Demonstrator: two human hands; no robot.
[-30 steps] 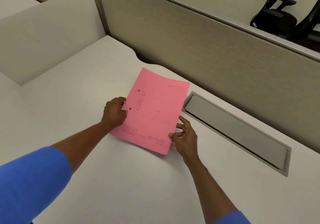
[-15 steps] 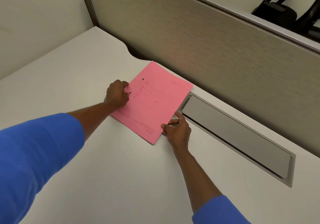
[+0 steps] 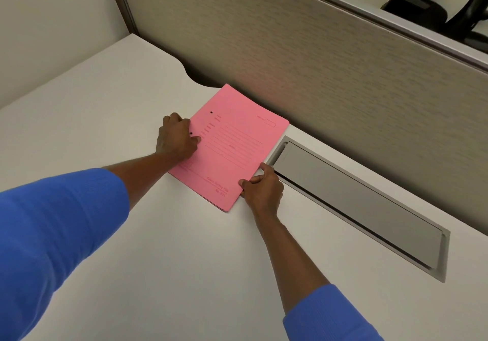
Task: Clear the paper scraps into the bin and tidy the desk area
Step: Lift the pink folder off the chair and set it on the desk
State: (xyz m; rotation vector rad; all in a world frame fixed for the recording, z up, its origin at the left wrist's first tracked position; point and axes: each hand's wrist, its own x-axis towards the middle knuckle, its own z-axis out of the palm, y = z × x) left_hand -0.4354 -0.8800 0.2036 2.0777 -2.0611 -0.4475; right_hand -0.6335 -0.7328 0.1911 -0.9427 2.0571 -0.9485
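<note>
I had one view only, from the head camera: it looked forward and steeply down over the desk point(image 3: 184, 261) toward its far edge and the partition point(image 3: 303, 58), close enough that both forearms filled the near frame.

The file folder point(image 3: 232, 150) is pink, printed with darker pink ruled lines and lettering, and shows two black punch holes. The counter point(image 3: 184, 274) is plain off-white. The cable flap point(image 3: 351, 203) is grey. The partition panel point(image 3: 317, 58) is beige with fine horizontal streaks. Both sleeves point(image 3: 52, 235) are bright blue. The office chair point(image 3: 420, 2) is black.
</note>
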